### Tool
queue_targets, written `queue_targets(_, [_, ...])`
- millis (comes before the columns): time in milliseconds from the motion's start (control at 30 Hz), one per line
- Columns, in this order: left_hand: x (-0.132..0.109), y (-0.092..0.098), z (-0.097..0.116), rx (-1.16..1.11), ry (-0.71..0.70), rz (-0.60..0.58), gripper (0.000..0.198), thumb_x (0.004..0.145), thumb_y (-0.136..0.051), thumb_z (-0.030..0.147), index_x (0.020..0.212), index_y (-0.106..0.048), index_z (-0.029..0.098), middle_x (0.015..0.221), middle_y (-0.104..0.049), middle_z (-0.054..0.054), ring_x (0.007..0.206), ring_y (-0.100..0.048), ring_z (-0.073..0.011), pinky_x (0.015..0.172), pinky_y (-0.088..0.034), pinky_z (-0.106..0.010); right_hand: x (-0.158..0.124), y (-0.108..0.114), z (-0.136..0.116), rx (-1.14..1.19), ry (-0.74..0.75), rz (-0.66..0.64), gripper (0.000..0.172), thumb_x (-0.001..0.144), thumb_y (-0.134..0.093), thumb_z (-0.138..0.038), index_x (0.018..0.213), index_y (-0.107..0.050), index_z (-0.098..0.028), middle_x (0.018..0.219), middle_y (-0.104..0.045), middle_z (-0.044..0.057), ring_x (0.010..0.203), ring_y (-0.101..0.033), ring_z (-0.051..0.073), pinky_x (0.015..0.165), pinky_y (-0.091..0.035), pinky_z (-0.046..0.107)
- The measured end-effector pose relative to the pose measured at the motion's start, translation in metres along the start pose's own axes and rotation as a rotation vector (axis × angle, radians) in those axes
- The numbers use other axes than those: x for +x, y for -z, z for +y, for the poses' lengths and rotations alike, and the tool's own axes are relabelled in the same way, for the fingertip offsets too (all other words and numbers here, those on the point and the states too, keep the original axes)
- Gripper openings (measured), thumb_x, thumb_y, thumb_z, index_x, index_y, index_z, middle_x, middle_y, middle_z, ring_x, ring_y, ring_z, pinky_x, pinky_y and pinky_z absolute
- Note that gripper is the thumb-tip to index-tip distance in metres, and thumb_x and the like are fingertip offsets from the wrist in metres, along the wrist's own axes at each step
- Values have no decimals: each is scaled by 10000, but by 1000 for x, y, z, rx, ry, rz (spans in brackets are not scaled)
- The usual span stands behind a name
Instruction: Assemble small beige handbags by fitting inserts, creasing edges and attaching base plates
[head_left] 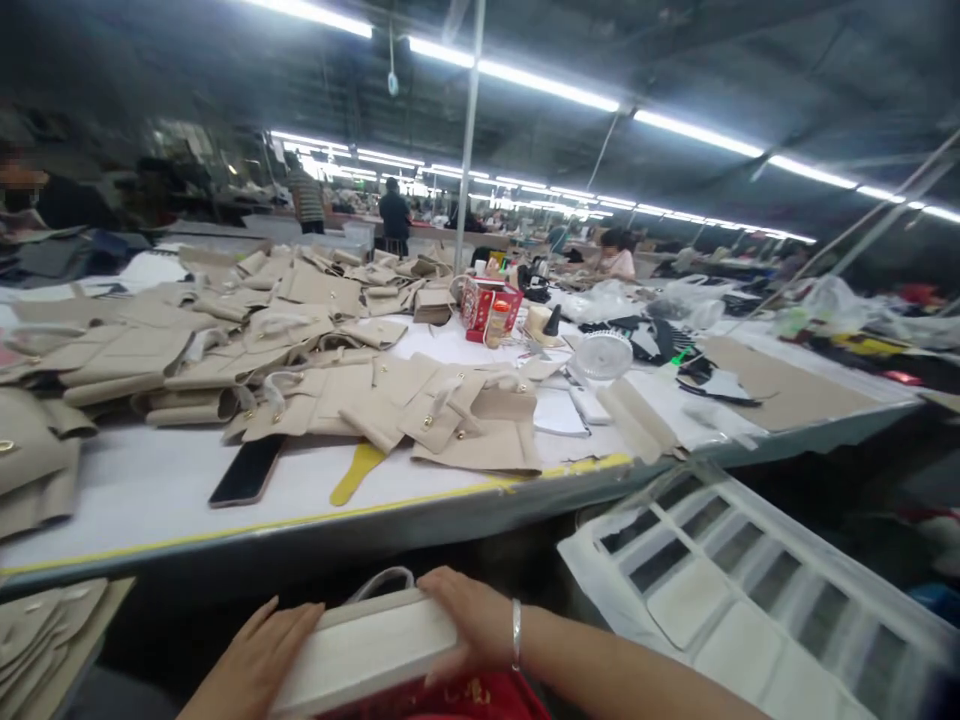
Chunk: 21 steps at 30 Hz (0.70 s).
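A pale, box-shaped piece with a smooth long face is held low in front of me, close to the red cloth at my lap. My right hand, with a silver bracelet on its wrist, wraps round the piece's right end. On the opposite end, my left hand presses its fingers along the side. Behind the piece rises a thin pale loop; where it attaches is hidden. Beige bag parts with straps and brass-coloured fittings lie on the table beyond my hands.
The white worktable carries a phone, a yellow strip, a red box and a clear round dish. At right stands a slotted white tray; stacked beige pieces sit lower left. People are farther back.
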<state>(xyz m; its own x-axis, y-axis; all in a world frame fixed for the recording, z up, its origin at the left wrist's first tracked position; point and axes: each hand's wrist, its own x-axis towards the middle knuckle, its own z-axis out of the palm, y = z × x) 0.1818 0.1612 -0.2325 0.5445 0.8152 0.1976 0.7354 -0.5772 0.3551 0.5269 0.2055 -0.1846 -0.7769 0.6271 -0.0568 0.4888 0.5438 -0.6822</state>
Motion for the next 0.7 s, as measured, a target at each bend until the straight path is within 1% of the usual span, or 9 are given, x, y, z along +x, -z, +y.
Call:
queue_targets(67, [19,-12,15,39,-85,25,1027,544,-621,614,1367,-35,429,1187,-591,6,969,-603,-346,883,-432,-512,0,2,-3,72,-15,5,1008,438,-777,-492,1297,-375,-148,1249,-443,139,1109,-452,275,973,-363,372])
queue_targets(133, [42,-24,38,82,-137,33,997,617,-595,590,1402,-35,337,1191,-590,-60,981,-599,-321,848,-461,-449,-1,6,-5,153,-67,-7,942,477,-767,-474,1287,-396,-165,1229,-453,123,1093,-465,267,953,-381,376])
queue_targets(200, [63,-31,62,118,-134,-44,932,651,-577,591,1417,-154,271,1228,-557,-108,1027,-570,-307,852,-458,-419,-3,7,-4,235,-87,-8,868,533,-746,-454,1286,-407,-186,1229,-449,106,1096,-467,255,950,-386,375])
queue_targets(300, [82,-25,91,117,-83,-130,880,650,-577,619,1371,-317,188,1288,-492,-144,1119,-496,-305,926,-406,-432,-7,2,3,332,-36,37,845,586,-722,-426,1318,-375,-184,1319,-370,119,1204,-381,259,1024,-305,385])
queue_targets(367, [87,-14,103,81,-31,-139,891,626,-590,639,1339,-360,158,1300,-473,-155,1141,-468,-307,961,-370,-448,-7,-4,9,350,-35,75,849,622,-694,-422,1343,-338,-150,1389,-280,150,1279,-285,274,1066,-229,407])
queue_targets(433, [89,-4,109,24,5,-130,890,613,-589,656,1314,-385,148,1279,-487,-157,1126,-473,-300,962,-363,-449,-7,-12,12,333,-44,103,826,670,-640,-442,1357,-312,-121,1417,-236,170,1311,-226,282,1082,-182,428])
queue_targets(533, [84,7,113,-70,19,-24,782,636,-572,651,1231,-469,154,1202,-549,-137,1080,-510,-263,965,-362,-419,-9,-22,12,300,-45,124,780,709,-568,-494,1354,-323,-128,1410,-282,159,1303,-256,282,1082,-195,431])
queue_targets(633, [70,21,110,-114,52,214,639,715,-514,611,1163,-513,155,1096,-615,-107,1042,-543,-217,1040,-275,-420,-17,-28,20,247,-148,165,716,741,-517,-512,1354,-326,-197,1409,-323,106,1274,-333,265,1054,-289,391])
queue_targets(700, [54,36,102,-98,162,404,516,797,-451,543,1132,-526,157,1068,-628,-92,1029,-551,-188,1033,-299,-385,-18,-28,34,190,-218,275,653,773,-429,-543,1344,-344,-238,1371,-394,87,1230,-404,267,995,-379,378])
